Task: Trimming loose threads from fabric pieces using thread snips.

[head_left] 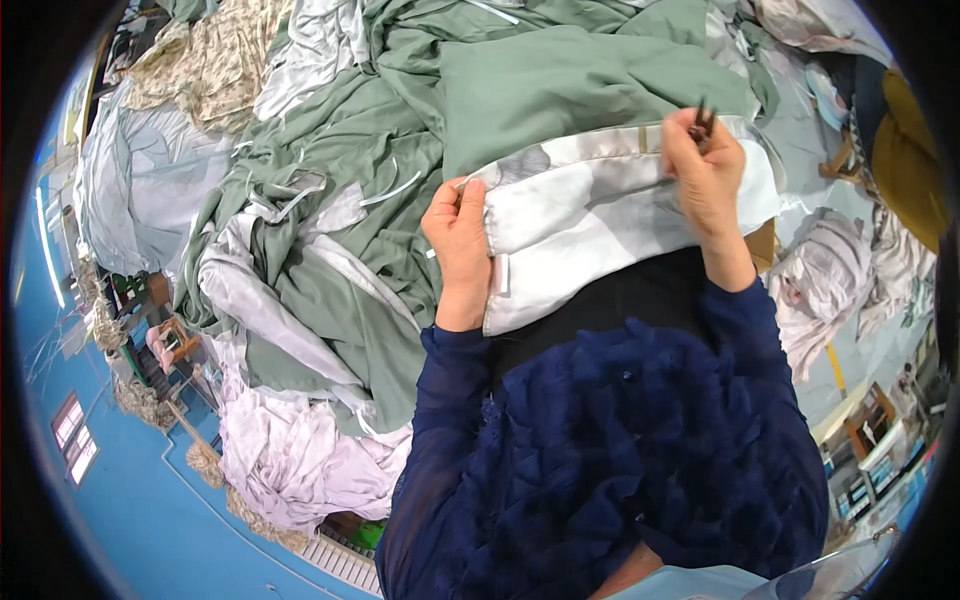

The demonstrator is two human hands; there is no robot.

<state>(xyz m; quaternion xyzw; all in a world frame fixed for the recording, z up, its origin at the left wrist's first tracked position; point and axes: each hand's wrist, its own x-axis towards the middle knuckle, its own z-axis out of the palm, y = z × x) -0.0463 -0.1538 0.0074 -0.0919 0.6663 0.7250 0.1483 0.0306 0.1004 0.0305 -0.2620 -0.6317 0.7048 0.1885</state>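
Observation:
A sewn piece of fabric, white on the side facing me (590, 222), is spread across my lap with its patterned hem band running along the far edge. Its left end is pinched between the thumb and fingers of my left hand (460, 250). My right hand (708, 180) is closed around small dark thread snips (705, 120), whose blades point away from me, above the hem band's right part. Sage green fabric (600, 85) lies directly beyond the white piece. A small white label (502, 275) shows beside my left hand.
Heaped green cloth with white ties (320, 270) fills the left side. Below it hangs a pale pink pile (300, 450). Beige printed cloth (205, 65) lies at the far left. To the right are a pale bundle (825, 275) and a small wooden stool (870, 420). The floor at left is blue.

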